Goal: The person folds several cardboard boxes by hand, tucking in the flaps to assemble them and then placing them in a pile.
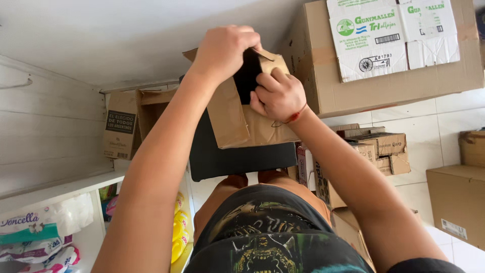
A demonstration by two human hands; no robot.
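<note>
I hold a brown paper bag [237, 119] up in front of me with both hands. My left hand [222, 50] grips the bag's top edge from the left. My right hand [277, 95] pinches the top from the right, a red string around its wrist. A dark object [247, 76] shows at the bag's mouth between my two hands. Below the bag lies a flat black rectangular thing [237, 159], partly hidden by the bag.
A large cardboard box [384, 55] with a white printed panel stands at the upper right. Smaller cardboard boxes [379, 149] sit on the white tiled floor at right. An open brown carton [126, 124] and a white shelf [60, 189] with packaged goods are at left.
</note>
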